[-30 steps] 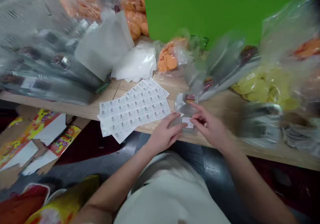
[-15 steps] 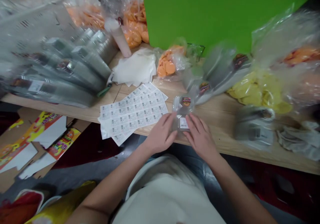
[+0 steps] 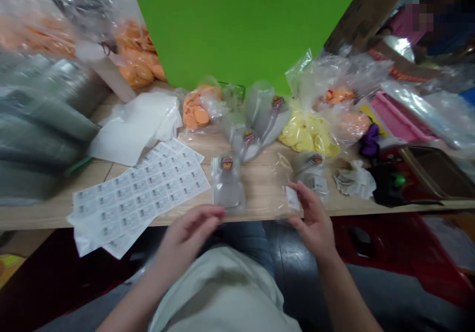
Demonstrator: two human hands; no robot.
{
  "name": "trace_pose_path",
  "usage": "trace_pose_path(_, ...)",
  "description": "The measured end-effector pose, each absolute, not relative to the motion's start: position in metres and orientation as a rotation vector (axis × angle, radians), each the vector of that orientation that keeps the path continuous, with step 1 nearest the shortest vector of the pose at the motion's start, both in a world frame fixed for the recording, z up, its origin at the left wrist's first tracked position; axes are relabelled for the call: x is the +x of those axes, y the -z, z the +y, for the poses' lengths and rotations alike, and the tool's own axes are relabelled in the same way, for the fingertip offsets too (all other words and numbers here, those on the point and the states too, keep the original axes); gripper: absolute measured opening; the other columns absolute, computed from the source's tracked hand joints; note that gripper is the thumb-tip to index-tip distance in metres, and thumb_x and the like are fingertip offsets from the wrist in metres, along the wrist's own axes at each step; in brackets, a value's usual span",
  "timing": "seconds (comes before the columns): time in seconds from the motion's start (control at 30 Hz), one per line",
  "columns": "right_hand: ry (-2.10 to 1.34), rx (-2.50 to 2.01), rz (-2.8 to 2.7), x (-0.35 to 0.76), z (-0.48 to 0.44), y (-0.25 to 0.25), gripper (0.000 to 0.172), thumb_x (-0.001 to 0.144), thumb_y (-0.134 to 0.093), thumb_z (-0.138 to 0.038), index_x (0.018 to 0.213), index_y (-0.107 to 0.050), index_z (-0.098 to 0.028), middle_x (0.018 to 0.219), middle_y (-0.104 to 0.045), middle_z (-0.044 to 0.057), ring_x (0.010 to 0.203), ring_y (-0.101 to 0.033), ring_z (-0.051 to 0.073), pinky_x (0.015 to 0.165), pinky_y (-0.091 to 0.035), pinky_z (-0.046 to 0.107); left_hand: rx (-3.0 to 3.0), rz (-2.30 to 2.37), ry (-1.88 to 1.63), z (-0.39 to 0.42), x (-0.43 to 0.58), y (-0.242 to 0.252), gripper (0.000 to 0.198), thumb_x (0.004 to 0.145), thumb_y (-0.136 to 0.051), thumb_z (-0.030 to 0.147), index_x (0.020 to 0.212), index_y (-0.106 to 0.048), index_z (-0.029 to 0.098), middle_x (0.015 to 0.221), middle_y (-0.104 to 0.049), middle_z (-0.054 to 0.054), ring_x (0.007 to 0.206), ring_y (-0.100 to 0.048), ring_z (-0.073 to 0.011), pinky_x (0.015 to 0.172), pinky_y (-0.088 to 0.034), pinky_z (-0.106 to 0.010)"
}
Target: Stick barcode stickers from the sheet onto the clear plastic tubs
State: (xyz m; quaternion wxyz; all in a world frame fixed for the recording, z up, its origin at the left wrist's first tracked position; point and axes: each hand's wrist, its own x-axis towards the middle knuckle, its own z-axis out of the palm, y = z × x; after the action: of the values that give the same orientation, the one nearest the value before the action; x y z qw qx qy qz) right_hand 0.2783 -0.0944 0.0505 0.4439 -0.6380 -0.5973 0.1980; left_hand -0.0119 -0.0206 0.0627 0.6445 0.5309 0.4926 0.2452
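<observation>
A clear plastic bag [image 3: 282, 186] with a white barcode-like label is pinched in my right hand [image 3: 313, 220], between thumb and fingers at its right side. It hangs over the table's front edge, slightly blurred. My left hand [image 3: 196, 230] is loosely curled with thumb and fingers apart, and nothing shows in it. Its fingertips are by the lower left corner of another clear bag [image 3: 228, 191], which lies flat with a burger-like logo at its top. Beyond my right hand lies a small pile of labelled bags [image 3: 314, 176].
Sticker sheets [image 3: 144, 193] lie left of my left hand, with white sheets [image 3: 137, 124] behind. Stacked clear bags [image 3: 40, 139] fill the far left. Behind are bags of orange pieces [image 3: 196, 112] and yellow pieces [image 3: 308, 131]. A green panel [image 3: 241, 30] stands at the back.
My hands have parted; both were on a labelled bag before. My right hand has carried the labelled bag rightward, leaving an unlabelled-looking bag on the table. The view has turned right.
</observation>
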Motion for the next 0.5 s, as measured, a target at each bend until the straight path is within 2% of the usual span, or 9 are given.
trace_pose_path(0.03,-0.443,-1.612,-1.584,0.275,-0.095,-0.055,0.062,0.078,-0.06,-0.041,0.134,-0.037,-0.027,0.13,-0.048,0.009,0.12,-0.046,0.025,0.1,-0.038,0.045,1.13,0.931,-0.535,-0.024,0.008,-0.074,0.034,0.084,-0.052,0.037,0.115,-0.054,0.022,0.115,-0.061,-0.007,0.106,-0.057,-0.0206,0.093,-0.044,-0.036)
trace_pose_path(0.1,-0.389,-1.658,-1.793,0.277,-0.1,-0.066,0.063,0.075,-0.064,-0.036,0.133,-0.038,-0.028,0.13,-0.047,0.008,0.121,-0.044,0.025,0.101,-0.037,0.043,1.048,0.575,-0.51,-0.026,0.038,-0.09,0.051,0.084,-0.054,0.032,0.132,-0.037,0.029,0.137,-0.044,-0.006,0.122,-0.046,-0.02,0.101,-0.037,-0.038)
trace_pose_path(0.17,-0.373,-1.696,-1.924,0.292,-0.104,-0.075,0.062,0.077,-0.062,-0.035,0.133,-0.037,-0.03,0.13,-0.047,0.007,0.12,-0.045,0.024,0.1,-0.038,0.042,1.034,0.351,-0.42,-0.024,0.053,-0.096,0.063,0.083,-0.056,0.026,0.138,-0.025,0.034,0.145,-0.032,-0.005,0.128,-0.039,-0.0199,0.105,-0.032,-0.04)
trace_pose_path(0.2,-0.343,-1.73,-1.941,0.304,-0.105,-0.078,0.06,0.078,-0.061,-0.035,0.133,-0.037,-0.03,0.13,-0.047,0.007,0.12,-0.045,0.024,0.1,-0.039,0.042,1.038,0.294,-0.375,-0.022,0.055,-0.096,0.065,0.083,-0.056,0.024,0.138,-0.023,0.035,0.145,-0.032,-0.005,0.128,-0.039,-0.0201,0.105,-0.031,-0.041)
trace_pose_path(0.3,-0.163,-1.895,-1.829,0.354,-0.102,-0.074,0.056,0.08,-0.057,-0.04,0.132,-0.04,-0.027,0.129,-0.048,0.009,0.12,-0.045,0.026,0.101,-0.037,0.045,1.082,0.388,-0.384,-0.019,0.046,-0.092,0.057,0.085,-0.053,0.025,0.136,-0.03,0.032,0.134,-0.047,-0.007,0.123,-0.045,-0.0206,0.103,-0.035,-0.041)
trace_pose_path(0.4,-0.132,-2.041,-1.737,0.4,-0.091,-0.054,0.053,0.08,-0.053,-0.047,0.126,-0.047,-0.022,0.126,-0.051,0.011,0.118,-0.046,0.028,0.099,-0.037,0.047,1.235,0.864,-0.585,-0.016,0.017,-0.082,0.032,0.085,-0.052,0.031,0.116,-0.053,0.025,0.12,-0.058,-0.006,0.115,-0.051,-0.0202,0.1,-0.038,-0.037)
trace_pose_path(0.47,-0.227,-2.091,-1.72,0.417,-0.086,-0.04,0.051,0.08,-0.052,-0.049,0.123,-0.051,-0.021,0.125,-0.052,0.012,0.117,-0.048,0.028,0.098,-0.038,0.048,1.339,1.236,-0.749,-0.015,-0.016,-0.07,0.025,0.083,-0.053,0.036,0.103,-0.059,0.021,0.111,-0.061,-0.005,0.111,-0.053,-0.0213,0.099,-0.039,-0.037)
trace_pose_path(0.5,-0.271,-2.098,-1.709,0.421,-0.085,-0.034,0.051,0.08,-0.052,-0.05,0.122,-0.051,-0.021,0.125,-0.052,0.011,0.116,-0.048,0.027,0.097,-0.039,0.048,1.363,1.398,-0.836,-0.015,-0.037,-0.061,0.028,0.082,-0.053,0.039,0.103,-0.058,0.021,0.111,-0.061,-0.005,0.109,-0.054,-0.0225,0.097,-0.04,-0.038)
